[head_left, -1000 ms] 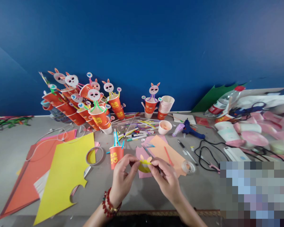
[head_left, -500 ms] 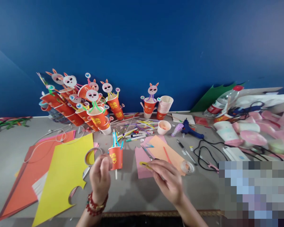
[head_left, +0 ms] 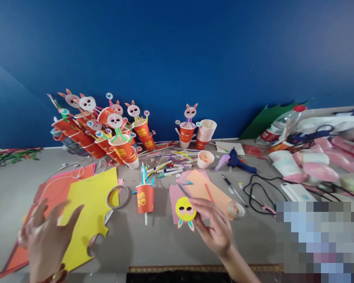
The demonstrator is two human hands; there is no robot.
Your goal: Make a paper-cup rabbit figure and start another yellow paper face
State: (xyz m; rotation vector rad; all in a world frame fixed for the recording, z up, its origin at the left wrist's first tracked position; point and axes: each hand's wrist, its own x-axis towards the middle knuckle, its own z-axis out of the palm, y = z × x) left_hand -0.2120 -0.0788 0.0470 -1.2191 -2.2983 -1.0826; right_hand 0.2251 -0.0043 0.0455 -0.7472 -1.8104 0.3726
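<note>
Swinging out from beside the red cup, the left hand now hovers with fingers spread and nothing in it over the yellow paper at the table's left side. Meanwhile the right hand pinches a yellow rabbit face, ears pointing downward, just above the pink paper, right of the cup.

We see through one head camera, looking forward and down across the tabletop toward the blue wall, with our hands close below its lens.
</note>
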